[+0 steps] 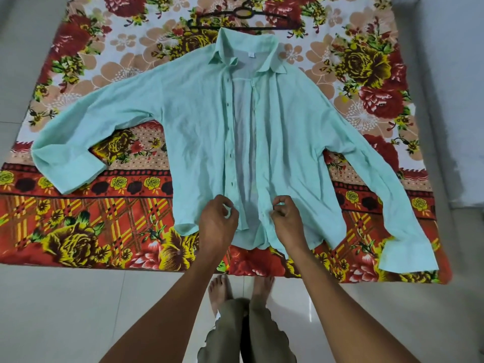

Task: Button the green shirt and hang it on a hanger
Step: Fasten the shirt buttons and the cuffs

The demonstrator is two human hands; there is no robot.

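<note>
A pale green long-sleeved shirt [199, 121] lies flat and face up on a floral blanket, collar away from me, sleeves spread to both sides. Its front hangs open down the middle, with dark buttons along the left placket. My left hand [218, 221] pinches the left front edge near the hem. My right hand [286, 218] pinches the right front edge at the same height. A thin dark hanger [243, 18] lies on the blanket just beyond the collar.
The red, yellow and white floral blanket [104, 226] is spread over a pale tiled floor [78, 310]. My bare feet [241, 286] stand at its near edge. A pale raised ledge [450, 100] runs along the right side.
</note>
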